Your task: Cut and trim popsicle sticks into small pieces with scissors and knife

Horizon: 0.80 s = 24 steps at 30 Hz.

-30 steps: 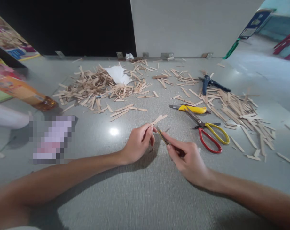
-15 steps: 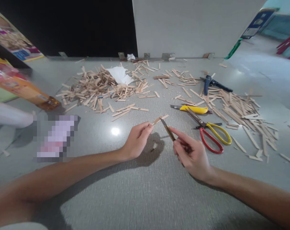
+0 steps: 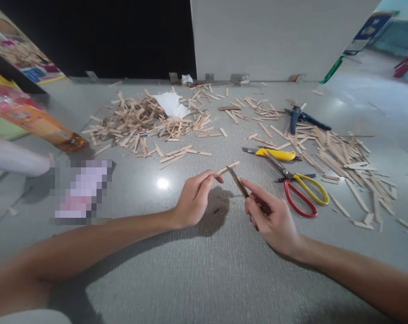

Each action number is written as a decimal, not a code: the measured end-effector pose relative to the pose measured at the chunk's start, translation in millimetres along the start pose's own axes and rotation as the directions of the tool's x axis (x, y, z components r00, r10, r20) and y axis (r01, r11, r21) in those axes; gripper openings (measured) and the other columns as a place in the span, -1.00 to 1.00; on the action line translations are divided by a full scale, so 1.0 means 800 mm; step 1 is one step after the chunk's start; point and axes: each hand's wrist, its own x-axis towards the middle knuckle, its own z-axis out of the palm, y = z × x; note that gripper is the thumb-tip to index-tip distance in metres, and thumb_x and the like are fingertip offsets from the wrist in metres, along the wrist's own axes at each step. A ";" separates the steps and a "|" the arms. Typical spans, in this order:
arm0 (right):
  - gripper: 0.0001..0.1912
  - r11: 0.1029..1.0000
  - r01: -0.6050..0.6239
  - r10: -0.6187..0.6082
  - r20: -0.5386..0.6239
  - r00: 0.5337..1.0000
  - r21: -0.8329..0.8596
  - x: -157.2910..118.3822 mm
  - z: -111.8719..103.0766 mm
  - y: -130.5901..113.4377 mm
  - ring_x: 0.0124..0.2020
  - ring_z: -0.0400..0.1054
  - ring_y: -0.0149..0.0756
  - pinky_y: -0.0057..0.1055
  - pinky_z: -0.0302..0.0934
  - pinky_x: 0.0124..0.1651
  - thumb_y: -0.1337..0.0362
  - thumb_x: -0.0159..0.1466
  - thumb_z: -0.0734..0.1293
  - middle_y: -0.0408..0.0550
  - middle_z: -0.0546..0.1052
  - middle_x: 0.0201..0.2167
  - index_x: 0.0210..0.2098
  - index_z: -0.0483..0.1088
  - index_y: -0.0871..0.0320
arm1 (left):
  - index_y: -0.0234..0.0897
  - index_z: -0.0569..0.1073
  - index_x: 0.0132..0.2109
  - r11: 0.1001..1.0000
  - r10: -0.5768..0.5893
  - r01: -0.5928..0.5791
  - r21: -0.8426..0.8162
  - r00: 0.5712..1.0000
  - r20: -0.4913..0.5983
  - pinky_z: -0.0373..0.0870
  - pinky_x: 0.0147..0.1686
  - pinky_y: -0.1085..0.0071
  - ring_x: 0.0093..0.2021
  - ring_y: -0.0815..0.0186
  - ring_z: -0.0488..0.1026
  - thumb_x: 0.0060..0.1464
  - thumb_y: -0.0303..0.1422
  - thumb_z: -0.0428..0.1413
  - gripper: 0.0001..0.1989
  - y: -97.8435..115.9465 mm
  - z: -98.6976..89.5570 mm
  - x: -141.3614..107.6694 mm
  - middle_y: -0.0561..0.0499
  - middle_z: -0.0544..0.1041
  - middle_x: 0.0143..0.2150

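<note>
Between the thumb and fingers of my left hand is a thin flat wooden stick, its free end pointing to the upper right. My right hand is closed round a slim craft knife, index finger laid along it. The blade tip is at the stick, close to its middle; whether it touches I cannot tell. Beyond my right hand lie scissors with one red and one yellow handle, and a yellow utility knife.
A heap of wooden sticks with a white paper scrap lies at the back left, more sticks at the right. Dark blue clippers rest there. At the left are a bottle and a blurred-out flat object.
The whole view has shifted slightly. A brownish patch on the stick near the blade is no longer seen, and my left fingers have turned a little. Both hands keep their holds.
</note>
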 end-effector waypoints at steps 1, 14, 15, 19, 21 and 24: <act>-0.53 1.000 -0.003 0.003 -0.008 1.000 -0.001 0.000 0.000 0.001 -0.64 0.18 -0.48 -0.51 0.17 -0.60 0.31 0.46 0.29 -0.24 0.41 -0.52 0.29 0.52 0.36 | -0.22 0.46 -0.21 1.000 0.024 -0.024 0.006 1.000 -0.011 0.04 -0.51 0.38 -0.58 0.36 0.10 0.43 -0.23 -0.11 -0.68 0.000 0.000 -0.001 0.22 0.13 -0.57; -0.54 0.995 -0.085 0.086 -0.006 0.996 0.053 0.000 -0.001 0.005 -0.63 0.21 -0.48 -0.52 0.19 -0.60 0.27 0.46 0.31 -0.23 0.44 -0.50 0.29 0.54 0.27 | -0.19 0.36 -0.24 0.994 0.107 -0.105 -0.033 0.992 0.067 0.07 -0.55 0.42 -0.59 0.41 0.11 0.45 -0.26 -0.03 -0.77 0.006 0.002 -0.010 0.22 0.21 -0.54; -0.54 0.994 -0.090 0.090 -0.003 0.996 0.060 0.001 0.000 0.005 -0.63 0.21 -0.48 -0.52 0.18 -0.60 0.28 0.46 0.31 -0.23 0.44 -0.51 0.29 0.54 0.26 | -0.18 0.35 -0.22 0.994 0.103 -0.100 -0.043 0.992 0.072 0.07 -0.56 0.43 -0.60 0.41 0.10 0.44 -0.26 -0.03 -0.78 0.005 0.002 -0.010 0.23 0.21 -0.54; -0.53 0.991 -0.103 0.102 0.010 0.995 0.085 0.001 -0.001 0.004 -0.63 0.21 -0.48 -0.52 0.17 -0.60 0.28 0.45 0.32 -0.24 0.42 -0.50 0.30 0.53 0.28 | -0.19 0.34 -0.14 0.995 0.091 -0.089 -0.043 0.994 0.064 0.10 -0.54 0.44 -0.59 0.40 0.12 0.47 -0.24 -0.07 -0.80 0.000 0.004 -0.009 0.24 0.20 -0.53; -0.53 0.990 -0.106 0.105 0.016 0.994 0.091 0.001 -0.002 0.003 -0.63 0.20 -0.48 -0.52 0.17 -0.60 0.28 0.45 0.32 -0.25 0.42 -0.51 0.30 0.52 0.29 | -0.18 0.32 -0.13 0.996 0.073 -0.070 -0.048 0.995 0.069 0.10 -0.54 0.44 -0.57 0.40 0.15 0.49 -0.20 -0.08 -0.79 -0.003 0.005 -0.008 0.24 0.21 -0.52; -0.54 0.989 -0.109 0.107 0.019 0.994 0.096 0.001 -0.003 0.003 -0.63 0.20 -0.48 -0.52 0.17 -0.60 0.28 0.46 0.32 -0.25 0.42 -0.50 0.30 0.52 0.28 | -0.18 0.30 -0.12 0.997 0.045 -0.039 -0.069 0.995 0.084 0.12 -0.53 0.44 -0.56 0.39 0.15 0.49 -0.16 -0.08 -0.77 -0.006 0.005 -0.007 0.24 0.21 -0.51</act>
